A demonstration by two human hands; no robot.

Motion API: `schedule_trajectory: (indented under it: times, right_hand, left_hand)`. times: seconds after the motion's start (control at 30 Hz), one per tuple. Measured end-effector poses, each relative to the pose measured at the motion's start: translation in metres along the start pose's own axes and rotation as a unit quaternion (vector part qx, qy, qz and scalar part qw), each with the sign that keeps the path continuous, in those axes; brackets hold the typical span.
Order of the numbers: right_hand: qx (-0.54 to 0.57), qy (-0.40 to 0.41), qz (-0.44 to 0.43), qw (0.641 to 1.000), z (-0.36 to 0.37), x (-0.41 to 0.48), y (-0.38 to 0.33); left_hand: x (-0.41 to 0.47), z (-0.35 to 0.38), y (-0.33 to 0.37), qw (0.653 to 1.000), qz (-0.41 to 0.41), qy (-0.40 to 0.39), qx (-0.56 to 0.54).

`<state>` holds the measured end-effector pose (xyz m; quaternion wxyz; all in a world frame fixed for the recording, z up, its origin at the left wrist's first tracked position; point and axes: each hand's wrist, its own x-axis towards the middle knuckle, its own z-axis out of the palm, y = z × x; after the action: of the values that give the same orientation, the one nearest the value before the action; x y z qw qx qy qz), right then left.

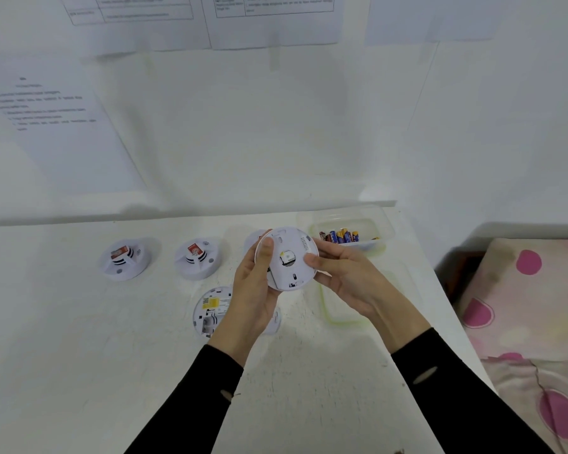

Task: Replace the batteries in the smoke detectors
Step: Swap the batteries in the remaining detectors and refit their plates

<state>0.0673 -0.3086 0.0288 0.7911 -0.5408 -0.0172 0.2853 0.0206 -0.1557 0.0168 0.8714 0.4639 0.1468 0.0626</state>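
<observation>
I hold a round white smoke detector part (289, 257) above the table, its flat back side facing me. My left hand (254, 290) grips its left rim and my right hand (345, 276) grips its right rim. Below my left hand lies an opened detector (210, 309) with a yellow label and its inner compartment showing. Two whole detectors with red stickers stand on the table, one at the far left (125, 258) and one beside it (197, 257). Another white detector (253, 239) is mostly hidden behind the held part. A clear tub of batteries (351, 232) stands at the back right.
The white table (79, 339) ends at a wall with taped paper sheets (56, 126). A clear lid with a greenish rim (341, 309) lies under my right wrist. A bed with pink-dotted fabric (532, 306) is past the table's right edge.
</observation>
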Motion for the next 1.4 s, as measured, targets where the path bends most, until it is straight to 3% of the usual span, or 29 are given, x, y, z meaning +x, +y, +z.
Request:
schedule_trajectory:
  times: [0.1, 0.23, 0.4, 0.53, 0.67, 0.83, 0.97, 1.13, 1.4]
  right_hand:
    - [0.034, 0.000, 0.005, 0.999, 0.011, 0.005, 0.004]
    - [0.067, 0.004, -0.026, 0.997, 0.035, 0.013, 0.019]
    - [-0.095, -0.049, -0.103, 0.989, 0.087, 0.018, 0.051]
    - [-0.226, -0.127, -0.138, 0.956, 0.134, 0.028, 0.080]
    - [-0.294, -0.108, -0.137, 0.940, 0.170, 0.036, 0.115]
    - [-0.348, -0.103, -0.111, 0.925, 0.200, 0.027, 0.165]
    - [-0.389, -0.054, -0.116, 0.912, 0.206, 0.025, 0.194]
    - [-0.409, -0.031, -0.092, 0.907, 0.209, 0.028, 0.208]
    - [-0.377, -0.019, -0.097, 0.921, 0.223, 0.026, 0.210]
  left_hand:
    - [-0.003, -0.016, 0.011, 0.999, -0.025, -0.040, 0.013]
    - [-0.009, -0.058, 0.039, 0.981, -0.152, -0.108, 0.051]
    - [-0.019, -0.119, 0.083, 0.965, -0.246, -0.030, 0.082]
    - [-0.025, -0.179, 0.111, 0.983, -0.142, 0.050, 0.110]
    - [-0.034, -0.239, 0.124, 0.986, -0.062, 0.087, 0.130]
    - [-0.042, -0.280, 0.117, 0.975, -0.047, 0.127, 0.175]
    - [-0.044, -0.291, 0.108, 0.971, -0.056, 0.135, 0.188]
    - [-0.043, -0.303, 0.106, 0.907, -0.024, 0.192, 0.375]
    - [-0.040, -0.314, 0.101, 0.870, -0.010, 0.154, 0.468]
